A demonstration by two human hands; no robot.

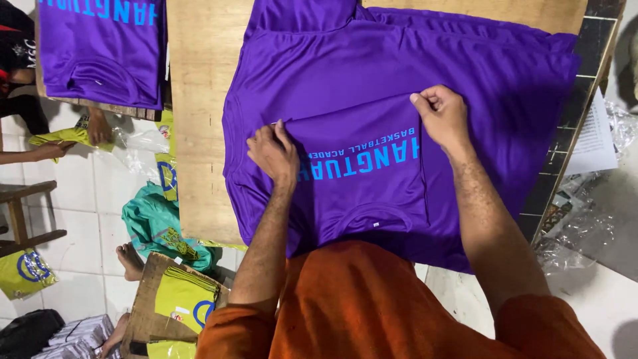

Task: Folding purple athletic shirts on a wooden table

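Note:
A purple shirt (pixel 372 80) with light blue lettering lies spread on a wooden table (pixel 199 100), partly folded so a rectangular panel lies on top. My left hand (pixel 272 151) pinches the left edge of that folded panel. The panel's upper right corner is pinched in my right hand (pixel 442 116). Both forearms reach out from orange sleeves at the bottom of the view.
A second purple shirt (pixel 100 50) lies on another board at the top left. Beside it another person's hand (pixel 98 127) and foot (pixel 129 260) show over the white tiled floor. A cardboard box (pixel 149 299) holds yellow-green packets. Clear plastic bags (pixel 578 226) and paper lie at the right.

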